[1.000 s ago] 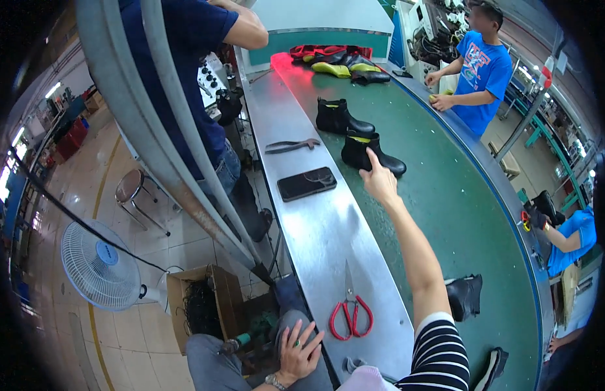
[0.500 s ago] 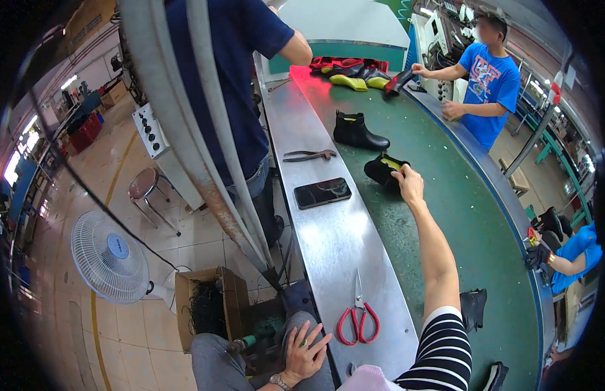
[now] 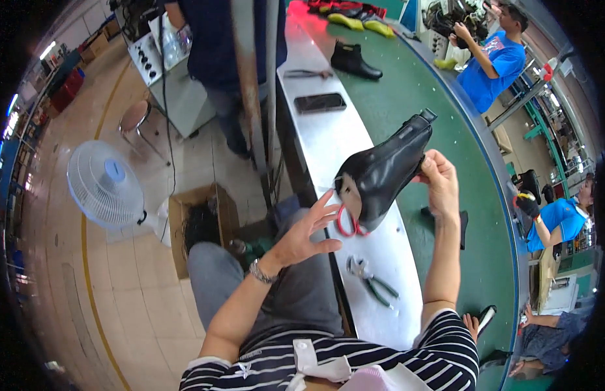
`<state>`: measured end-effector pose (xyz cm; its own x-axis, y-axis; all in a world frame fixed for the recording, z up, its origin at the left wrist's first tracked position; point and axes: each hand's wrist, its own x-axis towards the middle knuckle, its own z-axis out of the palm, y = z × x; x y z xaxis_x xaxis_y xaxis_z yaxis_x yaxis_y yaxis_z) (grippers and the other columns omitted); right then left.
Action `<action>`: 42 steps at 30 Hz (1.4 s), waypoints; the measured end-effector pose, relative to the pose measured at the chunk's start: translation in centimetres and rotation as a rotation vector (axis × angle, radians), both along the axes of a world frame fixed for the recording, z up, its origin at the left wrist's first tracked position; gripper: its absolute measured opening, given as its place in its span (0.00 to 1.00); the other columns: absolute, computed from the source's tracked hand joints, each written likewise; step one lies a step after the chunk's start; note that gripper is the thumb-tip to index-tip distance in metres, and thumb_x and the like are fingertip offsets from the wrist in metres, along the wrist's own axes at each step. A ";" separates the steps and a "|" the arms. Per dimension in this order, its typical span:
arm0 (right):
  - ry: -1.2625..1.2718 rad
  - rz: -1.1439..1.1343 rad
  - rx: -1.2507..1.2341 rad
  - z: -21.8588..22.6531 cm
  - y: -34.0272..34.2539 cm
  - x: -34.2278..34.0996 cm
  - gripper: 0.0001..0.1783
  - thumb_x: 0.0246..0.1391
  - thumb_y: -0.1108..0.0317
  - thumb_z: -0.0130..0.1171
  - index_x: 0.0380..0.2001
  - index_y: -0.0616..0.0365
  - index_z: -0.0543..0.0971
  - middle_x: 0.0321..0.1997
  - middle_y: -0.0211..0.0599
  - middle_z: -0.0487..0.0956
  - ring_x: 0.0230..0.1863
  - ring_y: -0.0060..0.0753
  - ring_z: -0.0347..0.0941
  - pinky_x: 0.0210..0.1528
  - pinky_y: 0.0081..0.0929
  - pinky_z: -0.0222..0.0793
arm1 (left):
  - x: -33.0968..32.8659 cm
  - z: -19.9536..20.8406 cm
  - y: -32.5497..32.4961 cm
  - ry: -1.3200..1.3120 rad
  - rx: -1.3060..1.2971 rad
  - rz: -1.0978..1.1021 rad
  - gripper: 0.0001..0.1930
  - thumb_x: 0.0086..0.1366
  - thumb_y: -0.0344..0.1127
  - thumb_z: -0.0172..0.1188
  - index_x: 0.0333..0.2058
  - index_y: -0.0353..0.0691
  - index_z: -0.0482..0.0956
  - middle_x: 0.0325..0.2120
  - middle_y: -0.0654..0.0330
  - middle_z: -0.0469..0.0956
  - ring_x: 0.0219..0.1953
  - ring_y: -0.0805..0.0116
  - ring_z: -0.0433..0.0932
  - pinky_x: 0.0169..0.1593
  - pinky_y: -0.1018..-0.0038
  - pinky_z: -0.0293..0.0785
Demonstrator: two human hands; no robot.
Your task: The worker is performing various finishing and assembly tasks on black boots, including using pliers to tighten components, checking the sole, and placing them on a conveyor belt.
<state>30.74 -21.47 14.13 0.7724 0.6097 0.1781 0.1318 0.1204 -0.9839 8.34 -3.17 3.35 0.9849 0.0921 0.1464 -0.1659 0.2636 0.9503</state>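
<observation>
A black ankle boot (image 3: 384, 163) is held tilted above the metal ledge, with a beige patch at its lower end nearest me. My right hand (image 3: 441, 182) grips the boot's right edge between thumb and fingers. My left hand (image 3: 306, 231) is open, fingers spread, just left of the boot's lower end. Below the boot, red scissor handles (image 3: 341, 223) show; the blades are hidden behind it. Green-handled pincers (image 3: 374, 283) lie on the ledge closer to me.
A phone (image 3: 320, 103) and another pincer-like tool (image 3: 308, 73) lie farther along the metal ledge (image 3: 397, 280). The green belt (image 3: 407, 85) carries another black boot (image 3: 354, 62) and yellow shoe forms (image 3: 345, 22). A metal post (image 3: 247, 72) stands left. Co-workers are at the belt's right.
My right hand has lifted the boot off the belt and brought it close. My left hand has risen from my lap toward it. The view has shifted, and the pincers now show fully.
</observation>
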 end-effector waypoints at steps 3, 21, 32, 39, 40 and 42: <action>0.172 0.143 0.100 -1.8 2.7 -5.7 0.11 0.58 0.61 0.60 0.33 0.58 0.77 0.29 0.24 0.78 0.28 0.15 0.73 0.31 0.15 0.71 | -3.5 4.1 1.5 -0.021 0.571 -0.121 0.58 0.48 0.40 0.75 0.68 0.40 0.41 0.58 0.52 0.67 0.59 0.67 0.67 0.63 0.71 0.60; 0.078 0.286 -0.399 -10.2 4.8 -18.9 0.23 0.64 0.60 0.52 0.58 0.57 0.68 0.46 0.42 0.80 0.45 0.31 0.76 0.51 0.30 0.71 | -19.5 -3.9 -0.8 0.135 0.028 0.365 0.56 0.46 0.23 0.71 0.69 0.42 0.43 0.70 0.60 0.45 0.69 0.69 0.48 0.69 0.73 0.45; -0.532 -0.151 -1.270 -16.7 -11.4 -19.5 0.28 0.55 0.62 0.61 0.60 0.50 0.69 0.52 0.49 0.69 0.55 0.50 0.64 0.54 0.43 0.62 | -27.2 -4.5 2.3 0.503 -0.603 0.735 0.29 0.55 0.38 0.68 0.54 0.35 0.69 0.46 0.59 0.75 0.47 0.69 0.75 0.50 0.71 0.71; 0.321 -0.091 -0.836 -16.6 -10.5 -18.6 0.27 0.67 0.55 0.43 0.62 0.60 0.65 0.39 0.36 0.75 0.42 0.32 0.70 0.51 0.33 0.64 | -21.7 0.9 3.6 0.700 -0.422 0.538 0.33 0.60 0.41 0.65 0.60 0.34 0.62 0.49 0.56 0.73 0.49 0.68 0.73 0.53 0.72 0.69; 0.397 -0.005 -0.771 -14.3 -8.0 -19.5 0.29 0.66 0.56 0.45 0.64 0.60 0.61 0.39 0.35 0.74 0.42 0.31 0.70 0.51 0.33 0.64 | -20.8 1.1 3.5 0.648 -0.360 0.538 0.33 0.61 0.41 0.64 0.61 0.35 0.61 0.50 0.56 0.72 0.50 0.69 0.72 0.53 0.72 0.69; 0.426 0.192 -0.646 -9.7 -3.0 -21.1 0.33 0.64 0.58 0.48 0.67 0.60 0.55 0.38 0.35 0.74 0.42 0.29 0.70 0.51 0.33 0.64 | -19.5 0.8 3.6 0.584 -0.262 0.526 0.33 0.64 0.41 0.60 0.62 0.36 0.57 0.51 0.55 0.71 0.53 0.69 0.69 0.55 0.72 0.66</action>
<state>9.68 -24.52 4.44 0.5654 0.6210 -0.5428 -0.2365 -0.5084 -0.8280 -11.17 0.42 4.13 0.7145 0.5218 -0.4661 0.1721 0.5146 0.8400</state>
